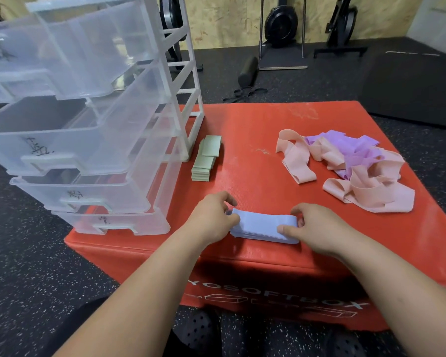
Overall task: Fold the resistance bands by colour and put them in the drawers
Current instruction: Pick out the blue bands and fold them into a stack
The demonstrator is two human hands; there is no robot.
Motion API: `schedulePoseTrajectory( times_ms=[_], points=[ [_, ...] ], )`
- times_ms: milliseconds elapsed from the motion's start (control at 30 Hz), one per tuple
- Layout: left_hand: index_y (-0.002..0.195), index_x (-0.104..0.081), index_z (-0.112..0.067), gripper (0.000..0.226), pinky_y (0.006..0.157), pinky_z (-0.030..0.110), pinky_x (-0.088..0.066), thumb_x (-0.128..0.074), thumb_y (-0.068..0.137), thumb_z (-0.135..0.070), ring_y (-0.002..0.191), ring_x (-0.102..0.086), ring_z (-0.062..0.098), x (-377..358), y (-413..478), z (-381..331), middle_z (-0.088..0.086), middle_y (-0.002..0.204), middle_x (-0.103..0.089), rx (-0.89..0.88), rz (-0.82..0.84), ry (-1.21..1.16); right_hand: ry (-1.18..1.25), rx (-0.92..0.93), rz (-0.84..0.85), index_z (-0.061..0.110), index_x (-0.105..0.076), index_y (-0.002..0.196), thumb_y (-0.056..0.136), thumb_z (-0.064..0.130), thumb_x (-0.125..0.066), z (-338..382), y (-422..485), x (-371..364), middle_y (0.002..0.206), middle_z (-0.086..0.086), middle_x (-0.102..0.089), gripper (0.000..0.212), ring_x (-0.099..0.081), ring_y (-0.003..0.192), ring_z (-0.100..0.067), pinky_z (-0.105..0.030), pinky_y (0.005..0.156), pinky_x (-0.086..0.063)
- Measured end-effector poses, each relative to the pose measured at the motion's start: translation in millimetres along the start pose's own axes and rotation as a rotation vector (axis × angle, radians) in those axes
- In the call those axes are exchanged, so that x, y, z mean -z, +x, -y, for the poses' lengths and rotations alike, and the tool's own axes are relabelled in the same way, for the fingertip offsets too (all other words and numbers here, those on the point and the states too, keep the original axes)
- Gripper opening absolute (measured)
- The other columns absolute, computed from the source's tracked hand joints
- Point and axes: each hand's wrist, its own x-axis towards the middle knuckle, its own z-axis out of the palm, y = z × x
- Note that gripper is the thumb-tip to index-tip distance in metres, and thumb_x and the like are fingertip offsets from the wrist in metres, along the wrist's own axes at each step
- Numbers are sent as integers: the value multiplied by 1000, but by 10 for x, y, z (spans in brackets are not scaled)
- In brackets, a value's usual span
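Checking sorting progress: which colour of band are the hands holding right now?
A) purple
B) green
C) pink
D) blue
D: the left hand and right hand pinch the ends of the folded blue bands; the green bands lie folded beside the drawers.

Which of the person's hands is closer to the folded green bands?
Left. The left hand grips the blue stack at its left end, nearest the green bands; the right hand grips the opposite end, farther off.

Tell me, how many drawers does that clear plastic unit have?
4, stacked: the top drawer, the second drawer under it, the third drawer, and the bottom drawer just above the red box.
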Motion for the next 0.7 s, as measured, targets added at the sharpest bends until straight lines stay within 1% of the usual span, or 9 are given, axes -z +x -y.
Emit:
schedulePoseTrajectory(
  times_ms=[67, 133, 200, 300, 367, 433, 533, 633, 700],
  points=[
    [121, -68, -30, 36, 82, 28, -52, -65, 88, -14, 102, -63, 15, 13, -16, -5, -7, 117, -64, -75, -10, 58, 62, -39, 0, 15, -70, 107, 82, 57, -78, 36, 17, -12, 85, 5, -65, 49, -60, 76, -17, -35, 68, -47],
    [127, -68, -30, 45, 95, 26, -49, -64, 88, -9, 116, -61, 12, 36, -33, -11, -10, 127, -65, -152, 2, 83, 120, -61, -3, 7, -75, 91, 77, 54, -80, 73, 27, -24, 68, 2, -57, 49, -50, 60, -17, -33, 59, -39],
    [134, -65, -31, 54, 99, 22, -44, -62, 88, -5, 123, -59, 7, 59, -41, -11, -14, 133, -66, -196, 41, 80, 154, -66, -14, 4, -74, 87, 73, 49, -80, 102, 24, -41, 65, 1, -53, 47, -46, 59, -17, -32, 57, -36],
    [145, -57, -34, 67, 104, 22, -46, -58, 86, -2, 129, -58, 2, 71, -41, -2, -18, 140, -65, -241, 120, 74, 181, -26, -26, 12, -72, 86, 73, 37, -77, 163, 1, -27, 72, 1, -63, 29, -52, 63, -17, -33, 59, -42],
    [150, -51, -38, 70, 99, 25, -52, -54, 89, -4, 123, -62, 2, 74, -30, 11, -20, 140, -66, -238, 187, 57, 251, 22, -63, 23, -70, 85, 73, 33, -76, 217, -1, 21, 77, 5, -70, 17, -62, 67, -17, -34, 62, -50],
    [148, -51, -40, 66, 93, 29, -56, -52, 89, -8, 109, -67, 7, 67, -13, 15, -19, 129, -70, -210, 223, 10, 349, 79, -112, 29, -70, 89, 70, 36, -73, 256, 35, 70, 81, 7, -73, 21, -68, 74, -16, -36, 68, -55],
    [130, -57, -35, 54, 96, 39, -57, -55, 78, -17, 103, -69, 14, 51, 22, -15, -13, 109, -71, -175, 193, -116, 495, 146, -162, 31, -70, 97, 66, 40, -68, 288, 129, 87, 88, 12, -75, 32, -71, 82, -14, -42, 78, -61],
    [109, -53, -28, 42, 77, 41, -50, -58, 69, -18, 82, -58, 20, 35, 61, -49, -3, 96, -65, -124, 167, -271, 748, 194, -179, 30, -72, 115, 82, 20, -77, 323, 282, 72, 100, 9, -78, 35, -75, 95, -17, -48, 86, -64],
    [105, -50, -29, 39, 70, 38, -43, -59, 68, -18, 76, -51, 19, 36, 93, -70, -1, 92, -61, -88, 153, -358, 918, 192, -178, 26, -70, 124, 89, 8, -77, 374, 415, 81, 107, 1, -79, 39, -76, 103, -22, -47, 89, -64]
  ],
)
